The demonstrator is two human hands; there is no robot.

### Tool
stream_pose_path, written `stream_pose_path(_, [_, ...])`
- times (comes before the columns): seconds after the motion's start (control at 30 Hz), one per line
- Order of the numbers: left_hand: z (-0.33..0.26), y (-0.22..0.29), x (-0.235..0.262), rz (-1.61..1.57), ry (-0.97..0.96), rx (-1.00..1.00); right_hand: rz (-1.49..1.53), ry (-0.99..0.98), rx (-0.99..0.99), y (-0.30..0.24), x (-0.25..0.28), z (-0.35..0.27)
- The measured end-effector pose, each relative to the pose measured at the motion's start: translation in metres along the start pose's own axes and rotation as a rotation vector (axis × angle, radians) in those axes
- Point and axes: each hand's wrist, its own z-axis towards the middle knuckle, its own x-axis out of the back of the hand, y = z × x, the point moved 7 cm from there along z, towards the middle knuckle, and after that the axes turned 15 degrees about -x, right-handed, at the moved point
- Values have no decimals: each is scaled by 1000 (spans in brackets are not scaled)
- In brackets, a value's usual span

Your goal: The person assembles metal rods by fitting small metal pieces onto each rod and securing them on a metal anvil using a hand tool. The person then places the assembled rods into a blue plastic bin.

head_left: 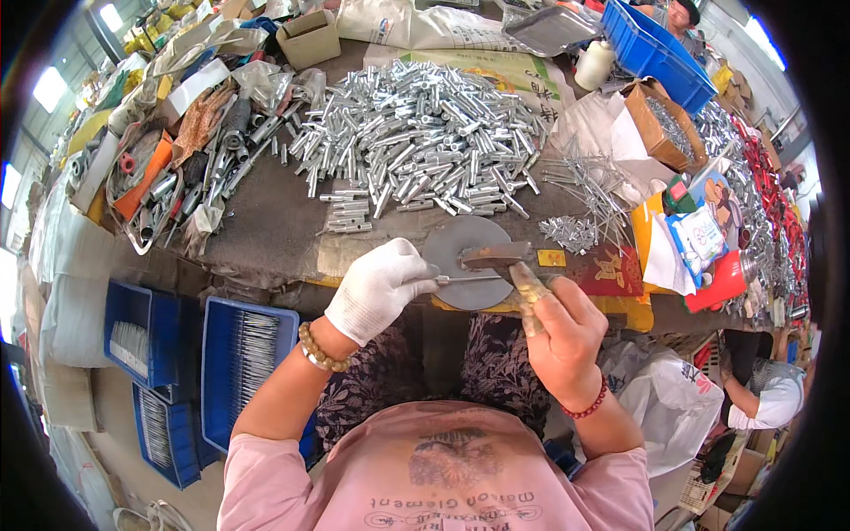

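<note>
Perhaps the dark metal hammer [496,256] over the round grey metal disc [447,239] could've slipped & nipped the white-gloved L hand [376,288], b/c that pinched the slim silver metal rod [476,279] nearby, over disc's near side. Bare R hand [562,332], fingers wrapped, curled tight round hammer, right of disc.

The person's 2 forearms, left [282,389] and right [611,425], angle inward as they reach forward. The left hand [376,290] wears a white knit glove [361,310], its thumb and forefinger pressed together in a pinch directed rightward. The right hand [565,334] curls in a closed grip, fingers pointing forward and leftward, with yellowish coverings [529,285] on at least 2 digits. A bracelet circles each wrist: left [326,347], right [586,398]. The 2 hands are apart.
</note>
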Motion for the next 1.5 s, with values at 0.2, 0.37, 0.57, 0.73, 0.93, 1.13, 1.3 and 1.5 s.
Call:
stream_pose_path(0.2, [1,1,3,21,29,-10,11,-4,40,-6,-4,-2])
stream_pose_path(0.37, [-5,-1,1,2,41,10,-162,-208,85,-3,-30,-5])
stream_pose_path(0.57, [-2,-1,2,-32,35,40,108,-148,-100,1,-5,11])
stream_pose_path(0.73, [-5,-6,0,-95,24,99,167,-67,-89,-12,14,14])
stream_pose_path(0.93, [-8,-4,-1,-127,37,124,-118,-214,98,-3,-32,-12])
stream_pose_path(1.13, [-7,-11,-1,-119,68,107,-15,-30,57,-20,0,8])
stream_pose_path(1.3, [-7,-3,-2,-85,54,58,-69,-222,21,-6,-36,-8])
stream_pose_path(1.5, [-3,-5,-2,-109,52,83,6,-80,-11,-8,-12,4])
